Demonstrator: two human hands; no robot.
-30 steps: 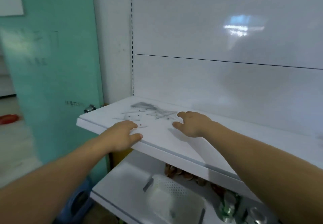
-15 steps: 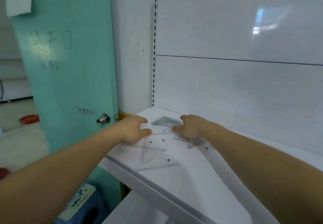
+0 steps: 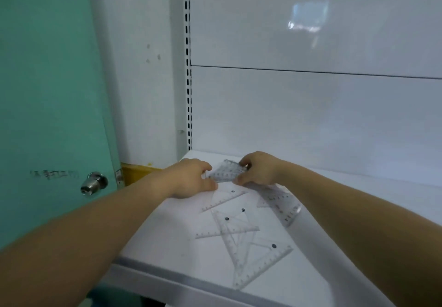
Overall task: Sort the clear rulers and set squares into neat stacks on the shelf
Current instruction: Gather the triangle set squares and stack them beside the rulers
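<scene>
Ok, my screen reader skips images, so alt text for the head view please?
A left hand and right hand hold a bunch of clear plastic set squares between them on a white shelf. More clear set squares lie scattered nearer its edge. A teal door stands left.

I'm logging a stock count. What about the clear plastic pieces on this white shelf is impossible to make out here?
- Head view: how many pieces the bundle of clear plastic set squares holds; the left hand and right hand cover its ends.
- Head view: numbers on the loose clear set squares: too small, blurred.
- Head view: the white shelf, right part: behind the right forearm.
</scene>
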